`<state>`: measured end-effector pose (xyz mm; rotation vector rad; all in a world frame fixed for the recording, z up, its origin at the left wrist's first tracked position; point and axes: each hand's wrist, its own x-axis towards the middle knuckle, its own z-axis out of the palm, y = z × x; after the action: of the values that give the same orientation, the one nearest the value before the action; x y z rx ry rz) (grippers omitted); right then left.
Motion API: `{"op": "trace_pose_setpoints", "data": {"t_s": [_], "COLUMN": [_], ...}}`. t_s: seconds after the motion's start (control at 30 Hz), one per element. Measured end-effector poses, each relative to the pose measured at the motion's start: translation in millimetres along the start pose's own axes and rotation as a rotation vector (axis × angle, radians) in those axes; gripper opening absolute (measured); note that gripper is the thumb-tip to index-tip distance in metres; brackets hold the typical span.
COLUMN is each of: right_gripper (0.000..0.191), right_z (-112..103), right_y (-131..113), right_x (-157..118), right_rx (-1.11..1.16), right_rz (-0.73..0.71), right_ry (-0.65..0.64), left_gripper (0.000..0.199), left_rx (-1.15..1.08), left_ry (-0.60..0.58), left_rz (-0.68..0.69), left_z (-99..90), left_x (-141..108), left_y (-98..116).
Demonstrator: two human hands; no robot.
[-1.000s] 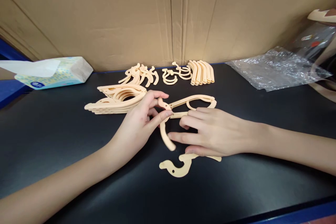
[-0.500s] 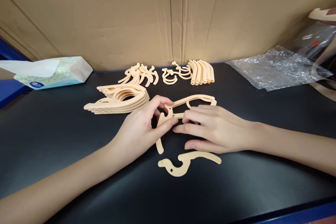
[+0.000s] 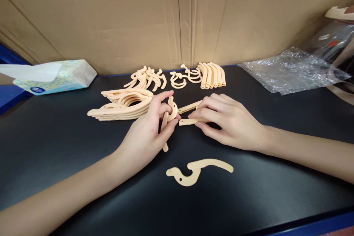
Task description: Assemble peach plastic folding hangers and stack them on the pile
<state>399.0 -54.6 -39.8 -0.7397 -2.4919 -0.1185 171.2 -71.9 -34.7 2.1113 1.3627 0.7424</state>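
My left hand [image 3: 149,127] pinches a beige hooked piece [image 3: 173,107] between thumb and fingers, with a narrow arm hanging down below the fingers. Just right of it, my right hand [image 3: 231,120] grips a beige folding frame [image 3: 188,108] whose two holed ends point left; its far part is hidden under my fingers. The hooked piece and the frame ends are very close; whether they touch I cannot tell. Nearer me lies a loose curved piece with a hook and an arm [image 3: 186,179], flat on the black table [image 3: 132,199].
Left of my hands is a stack of beige folded frames [image 3: 124,108]. Behind lie loose hook parts [image 3: 143,79], ring-shaped parts [image 3: 178,81] and a row of curved arms [image 3: 211,75]. A tissue pack [image 3: 55,77] sits far left, clear plastic [image 3: 287,72] far right, cardboard [image 3: 110,18] behind.
The hooked piece in my left hand has turned more upright and moved slightly left. My right hand has shifted right and up, its fingers closing on the frame, whose two ends now show.
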Motion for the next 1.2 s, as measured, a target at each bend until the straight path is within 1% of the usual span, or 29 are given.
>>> {"op": "trace_pose_setpoints", "data": {"t_s": [0.2, 0.3, 0.5, 0.57, 0.7, 0.73, 0.8, 0.87, 0.93, 1.1, 1.2], "right_gripper": [0.020, 0.020, 0.021, 0.022, 0.021, 0.021, 0.021, 0.021, 0.022, 0.022, 0.022], "right_z": [1.9, 2.3, 1.2, 1.3, 2.1, 2.4, 2.6, 2.6, 2.4, 1.2, 0.6], "right_y": [1.8, 2.6, 3.2, 3.1, 2.7, 2.6, 2.5, 2.5, 2.5, 2.4, 2.1], "right_x": [-0.5, -0.6, -0.3, -0.2, 0.2, 0.3, 0.2, 0.0, -0.1, 0.4, 0.5], "right_rx": [0.023, 0.017, 0.009, -0.001, -0.015, -0.015, -0.011, -0.004, 0.001, -0.003, 0.006], "right_rz": [0.045, 0.042, 0.026, 0.021, 0.022, 0.023, 0.022, 0.024, 0.025, 0.014, -0.002], "right_ry": [-0.061, -0.072, -0.103, -0.099, -0.092, -0.091, -0.092, -0.092, -0.093, -0.083, -0.079], "left_gripper": [0.057, 0.056, 0.056, 0.051, 0.018, 0.017, 0.025, 0.029, 0.029, 0.024, 0.026], "left_rx": [0.080, 0.127, 0.219, 0.235, 0.296, 0.322, 0.373, 0.415, 0.466, 0.618, 0.636], "left_ry": [-0.020, -0.023, 0.027, 0.034, 0.025, 0.019, 0.004, -0.005, -0.005, 0.058, 0.057], "left_rz": [0.123, 0.148, 0.157, 0.158, 0.147, 0.142, 0.150, 0.185, 0.236, 0.400, 0.420], "left_z": [0.5, 0.6, -1.3, -1.7, -0.6, -0.1, 0.7, 1.0, 1.0, 0.0, -0.7], "left_x": [-3.6, -6.0, -7.7, -7.4, -6.1, -5.9, -5.8, -6.0, -6.2, -6.7, -6.8], "left_y": [-2.0, -3.1, -2.1, -0.5, 4.1, 5.0, 6.1, 6.3, 6.1, 6.6, 7.6]}}
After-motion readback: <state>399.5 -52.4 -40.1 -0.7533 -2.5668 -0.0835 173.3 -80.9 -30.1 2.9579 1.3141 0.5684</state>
